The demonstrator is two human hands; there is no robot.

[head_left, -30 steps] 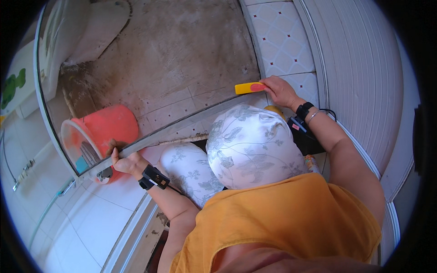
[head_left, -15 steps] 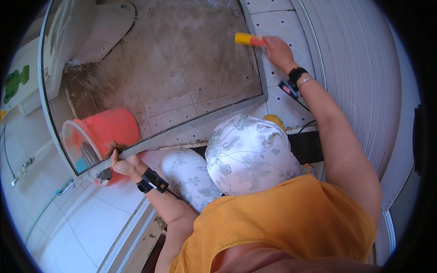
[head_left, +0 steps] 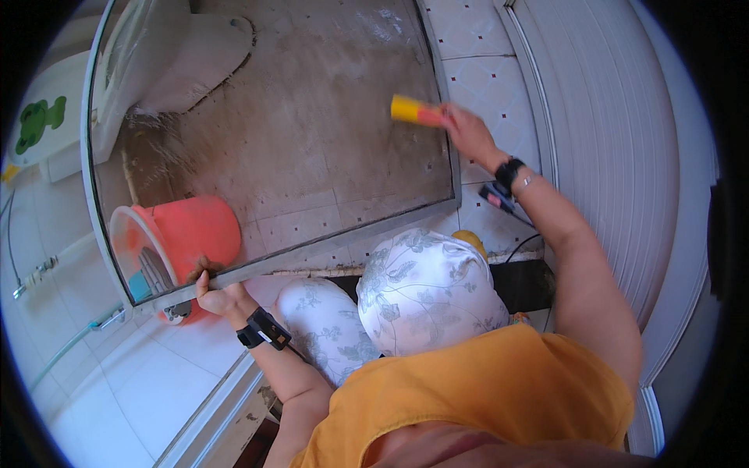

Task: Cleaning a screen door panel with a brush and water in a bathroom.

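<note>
A large see-through panel, smeared brown, in a grey metal frame (head_left: 359, 228) leans across the space before me. At its near left corner my left hand (head_left: 221, 295) has its fingers closed round the frame's lower edge, partly hidden by it. Over the panel's right edge, my right hand (head_left: 470, 134) grips a short tool with a yellow end and a red part (head_left: 415, 110). Motion blurs this tool and its exact kind cannot be made out. Whether it touches the panel is unclear.
Behind the panel's left part lies a red bucket (head_left: 199, 226) on its side, with grey and teal things in its mouth. Farther off stands a white toilet (head_left: 207, 58). A ribbed white panel (head_left: 601, 148) rises at the right. A hose (head_left: 66, 351) runs along the left.
The view has tilted a little, shifting the scene downward on the right. My right hand has brought the tool slightly farther left over the panel. My left hand keeps its hold.
</note>
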